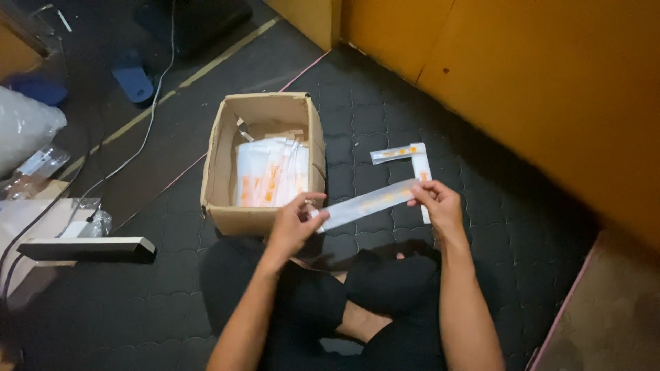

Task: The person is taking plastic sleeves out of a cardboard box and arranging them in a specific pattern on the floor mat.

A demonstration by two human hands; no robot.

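Dark floor mat [385, 124]: left hand [292, 223] & right hand [436, 204] grip packet [368, 204].

Dark padded floor [385, 117] w/ open cardboard box [265, 165], two flat packets [407, 154] beside it, slipper [133, 79], cable [148, 110].

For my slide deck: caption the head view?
Both hands hold a long clear plastic packet beside an open brown cardboard box.
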